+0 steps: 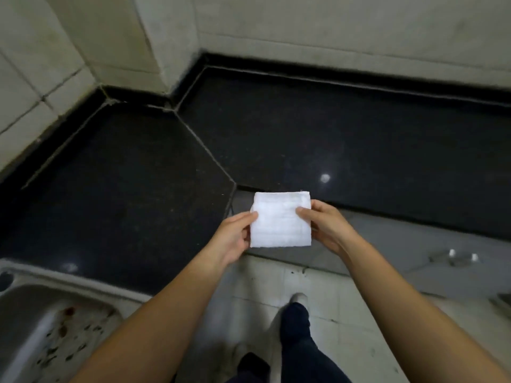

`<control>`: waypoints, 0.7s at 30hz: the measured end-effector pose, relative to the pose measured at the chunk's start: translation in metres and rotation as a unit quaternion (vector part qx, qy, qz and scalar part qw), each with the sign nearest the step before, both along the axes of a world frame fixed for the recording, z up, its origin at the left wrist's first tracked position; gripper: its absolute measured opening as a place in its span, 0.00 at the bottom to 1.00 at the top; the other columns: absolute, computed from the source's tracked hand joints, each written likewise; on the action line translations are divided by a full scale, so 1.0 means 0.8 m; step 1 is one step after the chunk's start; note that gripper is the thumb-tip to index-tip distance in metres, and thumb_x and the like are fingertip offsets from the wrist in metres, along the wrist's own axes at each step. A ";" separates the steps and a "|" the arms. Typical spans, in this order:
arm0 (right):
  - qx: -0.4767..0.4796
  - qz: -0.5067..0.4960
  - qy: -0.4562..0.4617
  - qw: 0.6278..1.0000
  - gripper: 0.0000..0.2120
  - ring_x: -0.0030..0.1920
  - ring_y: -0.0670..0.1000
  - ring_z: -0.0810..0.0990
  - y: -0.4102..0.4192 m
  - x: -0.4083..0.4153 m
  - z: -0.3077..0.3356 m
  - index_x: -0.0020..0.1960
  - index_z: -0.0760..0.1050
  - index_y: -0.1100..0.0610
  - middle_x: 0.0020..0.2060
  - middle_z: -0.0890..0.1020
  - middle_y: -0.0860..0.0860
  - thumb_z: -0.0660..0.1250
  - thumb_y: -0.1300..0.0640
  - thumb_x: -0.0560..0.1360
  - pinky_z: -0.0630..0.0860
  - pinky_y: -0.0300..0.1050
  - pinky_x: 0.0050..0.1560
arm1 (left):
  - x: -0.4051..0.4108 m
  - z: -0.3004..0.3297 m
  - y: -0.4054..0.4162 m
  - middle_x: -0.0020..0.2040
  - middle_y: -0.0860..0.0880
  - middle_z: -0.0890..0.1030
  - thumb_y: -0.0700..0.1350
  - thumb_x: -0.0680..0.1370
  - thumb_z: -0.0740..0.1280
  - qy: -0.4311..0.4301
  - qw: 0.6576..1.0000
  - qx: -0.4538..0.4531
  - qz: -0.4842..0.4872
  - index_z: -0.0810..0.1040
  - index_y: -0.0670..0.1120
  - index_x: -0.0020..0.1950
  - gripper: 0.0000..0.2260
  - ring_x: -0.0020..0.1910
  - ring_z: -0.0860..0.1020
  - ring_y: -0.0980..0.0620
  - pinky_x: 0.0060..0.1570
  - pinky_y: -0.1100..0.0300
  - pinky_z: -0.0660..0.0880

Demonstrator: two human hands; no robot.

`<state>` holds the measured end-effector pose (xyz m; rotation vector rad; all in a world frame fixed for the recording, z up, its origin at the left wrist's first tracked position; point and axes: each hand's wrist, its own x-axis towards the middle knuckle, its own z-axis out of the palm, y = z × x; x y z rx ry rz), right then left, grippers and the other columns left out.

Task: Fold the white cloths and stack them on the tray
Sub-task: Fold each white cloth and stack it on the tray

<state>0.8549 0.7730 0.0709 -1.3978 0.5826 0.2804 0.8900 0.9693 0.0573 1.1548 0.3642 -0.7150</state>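
Observation:
A small white cloth [279,220], folded into a neat square, is held in the air in front of me, over the front edge of the black counter [138,175]. My left hand [235,236] pinches its left edge with thumb on top. My right hand [323,225] pinches its right edge the same way. No tray is in view.
A steel sink [41,322] with dark specks sits at the lower left. Tiled walls [331,29] close the counter's back and left. A metal cupboard handle [456,257] shows at the right. My legs and shoes stand on the tiled floor [318,288] below.

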 end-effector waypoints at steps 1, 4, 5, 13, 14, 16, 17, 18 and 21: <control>-0.001 -0.034 -0.001 0.999 0.07 0.48 0.52 0.81 -0.023 -0.030 0.000 0.54 0.77 0.58 0.49 0.83 0.53 0.66 0.60 0.77 0.79 0.46 0.46 | -0.013 0.002 -0.026 0.46 0.44 0.81 0.39 0.79 0.63 -0.010 0.999 0.022 -0.036 0.76 0.43 0.47 0.03 0.43 0.79 0.50 0.48 0.55 0.76; -0.006 -0.132 -0.003 0.991 0.06 0.48 0.52 0.81 -0.091 -0.120 -0.002 0.54 0.76 0.58 0.49 0.82 0.53 0.65 0.59 0.77 0.78 0.45 0.44 | -0.051 0.010 -0.112 0.42 0.46 0.79 0.39 0.78 0.64 -0.049 0.987 0.059 -0.138 0.75 0.44 0.42 0.05 0.39 0.77 0.51 0.44 0.56 0.76; -0.006 -0.161 -0.007 0.987 0.06 0.48 0.52 0.81 -0.114 -0.150 -0.002 0.53 0.76 0.58 0.49 0.82 0.54 0.65 0.59 0.77 0.78 0.45 0.44 | -0.067 0.013 -0.141 0.42 0.45 0.79 0.39 0.78 0.64 -0.061 0.981 0.063 -0.172 0.75 0.44 0.42 0.05 0.40 0.77 0.50 0.44 0.54 0.76; -0.029 -0.350 -0.032 0.936 0.03 0.45 0.52 0.79 -0.308 -0.409 0.018 0.49 0.75 0.57 0.46 0.80 0.53 0.64 0.61 0.78 0.77 0.45 0.46 | -0.242 0.024 -0.409 0.35 0.49 0.76 0.39 0.77 0.65 -0.107 0.920 0.053 -0.374 0.75 0.46 0.38 0.08 0.34 0.73 0.53 0.37 0.60 0.70; -0.040 -0.367 -0.033 0.929 0.03 0.45 0.51 0.79 -0.337 -0.441 0.023 0.49 0.75 0.57 0.47 0.80 0.53 0.64 0.61 0.78 0.77 0.45 0.46 | -0.270 0.026 -0.446 0.33 0.49 0.76 0.40 0.77 0.65 -0.109 0.913 0.047 -0.390 0.75 0.47 0.38 0.08 0.32 0.73 0.54 0.35 0.61 0.70; -0.060 -0.400 -0.035 0.914 0.03 0.45 0.50 0.79 -0.391 -0.502 0.035 0.50 0.75 0.57 0.47 0.80 0.52 0.63 0.61 0.78 0.77 0.45 0.47 | -0.325 0.032 -0.514 0.34 0.49 0.75 0.40 0.78 0.65 -0.111 0.901 0.033 -0.418 0.75 0.46 0.39 0.08 0.29 0.73 0.56 0.31 0.65 0.71; -0.071 -0.413 -0.036 0.907 0.03 0.45 0.50 0.79 -0.415 -0.529 0.042 0.50 0.75 0.57 0.47 0.80 0.52 0.63 0.61 0.78 0.77 0.45 0.47 | -0.350 0.037 -0.545 0.35 0.48 0.75 0.40 0.78 0.65 -0.110 0.896 0.024 -0.429 0.75 0.46 0.40 0.07 0.30 0.74 0.56 0.30 0.66 0.71; -0.081 -0.426 -0.036 0.900 0.03 0.45 0.50 0.79 -0.439 -0.553 0.050 0.50 0.76 0.57 0.46 0.81 0.51 0.63 0.61 0.78 0.77 0.44 0.47 | -0.373 0.042 -0.575 0.36 0.48 0.76 0.40 0.78 0.64 -0.108 0.892 0.014 -0.439 0.75 0.46 0.40 0.07 0.32 0.74 0.55 0.32 0.64 0.72; -0.098 -0.460 -0.040 0.881 0.04 0.44 0.49 0.79 -0.501 -0.606 0.069 0.50 0.76 0.57 0.45 0.80 0.52 0.62 0.62 0.78 0.76 0.43 0.44 | -0.422 0.061 -0.651 0.38 0.47 0.77 0.40 0.78 0.64 -0.114 0.882 -0.007 -0.458 0.75 0.46 0.40 0.07 0.37 0.75 0.52 0.37 0.61 0.72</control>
